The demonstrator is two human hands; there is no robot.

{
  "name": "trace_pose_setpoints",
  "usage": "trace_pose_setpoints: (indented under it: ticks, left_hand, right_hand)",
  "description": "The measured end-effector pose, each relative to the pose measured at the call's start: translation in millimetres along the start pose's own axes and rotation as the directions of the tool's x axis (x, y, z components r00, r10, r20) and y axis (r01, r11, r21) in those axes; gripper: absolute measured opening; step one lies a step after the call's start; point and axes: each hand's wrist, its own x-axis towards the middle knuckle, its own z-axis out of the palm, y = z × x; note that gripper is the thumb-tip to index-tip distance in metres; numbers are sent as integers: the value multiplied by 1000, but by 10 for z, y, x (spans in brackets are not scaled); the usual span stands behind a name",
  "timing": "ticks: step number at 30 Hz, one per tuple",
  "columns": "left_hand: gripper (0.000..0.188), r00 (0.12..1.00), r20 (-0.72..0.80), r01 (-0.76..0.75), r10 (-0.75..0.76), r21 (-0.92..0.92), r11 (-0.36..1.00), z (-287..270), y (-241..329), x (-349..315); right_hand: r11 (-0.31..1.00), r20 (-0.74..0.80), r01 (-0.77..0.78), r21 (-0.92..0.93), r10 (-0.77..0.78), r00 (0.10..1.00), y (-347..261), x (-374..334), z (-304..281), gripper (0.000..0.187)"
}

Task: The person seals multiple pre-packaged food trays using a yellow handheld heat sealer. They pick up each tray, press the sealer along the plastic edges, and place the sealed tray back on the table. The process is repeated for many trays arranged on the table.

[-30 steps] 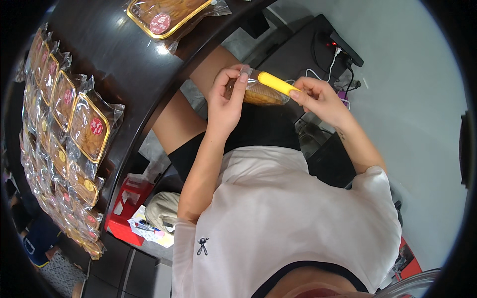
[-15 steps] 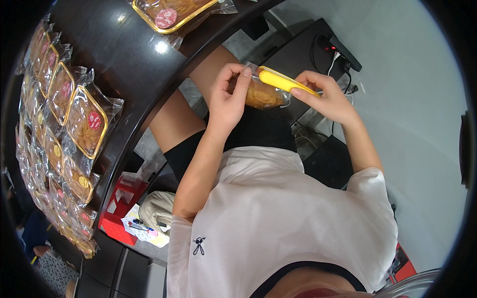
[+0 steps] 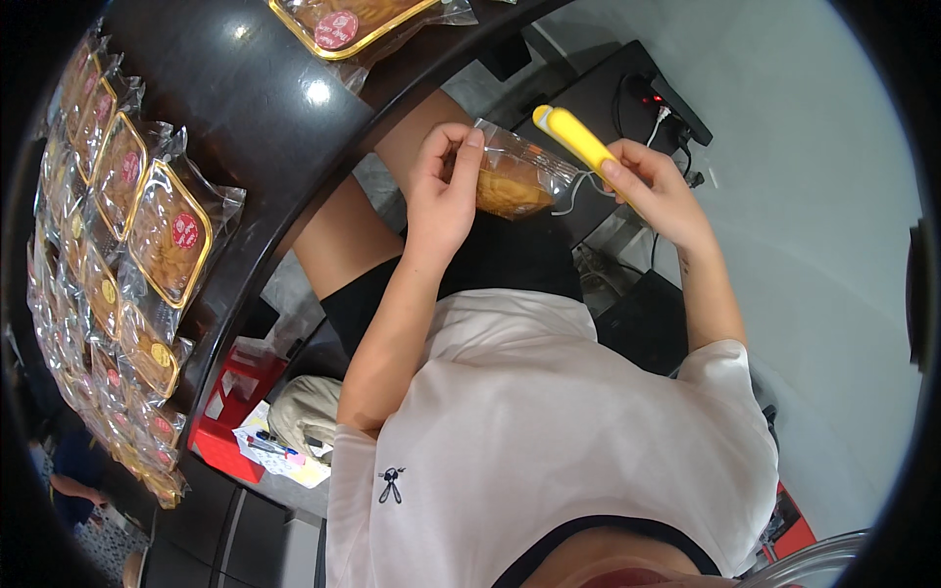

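Observation:
In my left hand [image 3: 446, 186], fingers closed on one end, is a clear plastic bag [image 3: 518, 184] with a golden-brown baked item inside. The bag hangs over my lap, its crimped free end pointing right. My right hand [image 3: 659, 191] grips a slim yellow handheld bag sealer [image 3: 580, 137] with a pale tip. The sealer is tilted up to the left, just above and apart from the bag. A thin white cord [image 3: 585, 181] loops between the bag's end and my right hand.
Many bagged pastries in gold-rimmed trays [image 3: 169, 233] cover the left of the dark table [image 3: 230, 127]; another tray [image 3: 358, 24] lies at its far edge. A black device with cables [image 3: 676, 106] stands at the right. A red holder [image 3: 235, 402] is below the table; another person's arm [image 3: 78, 488] shows lower left.
My right hand has drawn the sealer up and off the bag's end, turning it steeper. The bag's end now shows uncovered. My left hand still holds the bag in about the same place.

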Motion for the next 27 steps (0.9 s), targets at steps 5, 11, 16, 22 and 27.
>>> trace_pose_setpoints:
  ticks: [5,11,16,22,27]
  left_hand:
    - [14,999,-5,-33,33,19,999,9,-28,6]
    - [15,997,23,-76,74,76,994,-1,-15,11]
    - [15,996,51,-81,76,110,991,-14,51,78]
    - [51,983,1,-181,183,157,971,5,-63,30]
    - [113,898,162,-377,409,764,524,98,-37,-290]
  right_hand:
    - [970,7,126,-206,-127,992,-11,-54,121,33]
    - [942,-40,204,-267,-222,974,-48,0,192,30]
    - [949,-38,178,-260,-194,980,-88,-15,192,26]
    - [993,-54,55,-102,-61,997,36,40,261,29]
    - [999,-80,-46,-1,46,996,66,36,295,32]
